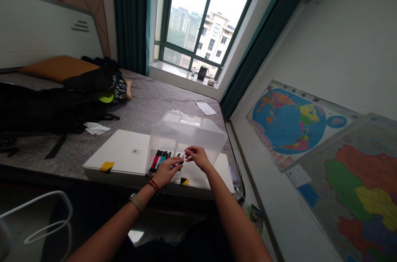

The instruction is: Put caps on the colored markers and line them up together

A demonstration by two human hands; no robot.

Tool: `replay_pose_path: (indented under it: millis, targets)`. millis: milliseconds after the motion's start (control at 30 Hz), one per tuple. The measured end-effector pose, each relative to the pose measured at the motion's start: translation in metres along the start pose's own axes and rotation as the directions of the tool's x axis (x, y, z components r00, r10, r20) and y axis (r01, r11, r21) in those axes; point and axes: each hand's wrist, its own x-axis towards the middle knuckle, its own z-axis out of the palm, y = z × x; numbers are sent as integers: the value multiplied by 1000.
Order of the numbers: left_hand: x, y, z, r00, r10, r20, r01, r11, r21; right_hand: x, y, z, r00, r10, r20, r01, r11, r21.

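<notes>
My left hand [169, 169], with a watch and a red band at the wrist, is closed on a slim pen [183, 160] with a pale end. From the right, my right hand [198, 157] pinches the pen's far end, its fingertips close to the left ones. Whether the pen is whole or in parts is too small to tell. Both hands are over the front of a clear plastic box [198, 136]. Several red, black and blue pens [159, 159] lie side by side in its left part, beside my left hand.
Flat white boxes [124, 148] with yellow-black tabs lie under and beside the clear box on a grey mattress [155, 92]. A crumpled tissue [96, 128], dark bags [46, 107] and an orange pillow [62, 67] lie left. A paper sheet [206, 108] lies behind; a wall with maps [288, 117] stands right.
</notes>
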Motion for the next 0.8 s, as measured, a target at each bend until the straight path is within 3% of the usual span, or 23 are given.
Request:
replay_pose_path:
  millis: [167, 467, 667, 800]
  targets:
    - [1, 7, -1, 1000, 23, 1, -24, 1000, 9, 1, -25, -14, 992, 38, 124, -18, 988, -154]
    - [3, 9, 0, 997, 79, 20, -80, 996, 41, 2, -37, -14, 959, 94, 268, -30, 972, -231]
    - [4, 3, 0, 1000, 23, -6, -23, 1000, 9, 2, -23, -9, 1000, -5, 23, 9, 989, -149]
    - [6, -1, 0, 1000, -10, -19, 9, 999, -37, -10, -6, -2, 998, -52, -44, 47, 993, -113]
